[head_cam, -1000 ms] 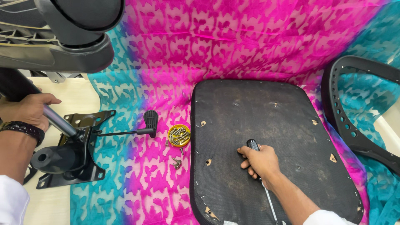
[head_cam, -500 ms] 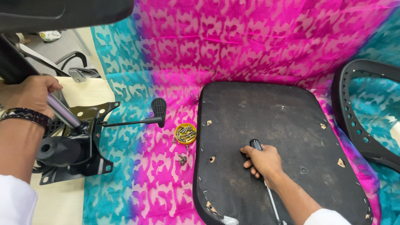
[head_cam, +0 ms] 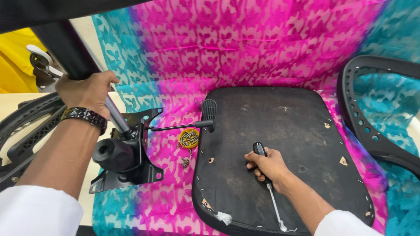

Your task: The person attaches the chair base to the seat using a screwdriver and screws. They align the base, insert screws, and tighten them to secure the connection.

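Note:
My left hand (head_cam: pixel 89 91) grips the metal gas cylinder (head_cam: pixel 114 114) of an office chair, which stands in the black tilt mechanism plate (head_cam: pixel 127 153) on the cloth. A black lever with a paddle knob (head_cam: pixel 205 114) sticks out of the plate to the right. My right hand (head_cam: pixel 267 165) rests on the upturned black seat pan (head_cam: pixel 284 148) and holds a screwdriver (head_cam: pixel 267 185) by its black handle, with the shaft pointing back toward me. A small yellow lid of screws (head_cam: pixel 189 138) lies between the plate and the seat.
A pink and teal patterned cloth (head_cam: pixel 245 48) covers the work surface. A black mesh chair back frame (head_cam: pixel 376 118) lies at the right. Black chair base legs (head_cam: pixel 26 126) are at the far left, with a dark chair part overhead (head_cam: pixel 65 48). Loose screws (head_cam: pixel 185 161) lie near the lid.
My view has swung left and up. My left hand has slid higher along the cylinder. My right hand stays on the seat pan with the screwdriver.

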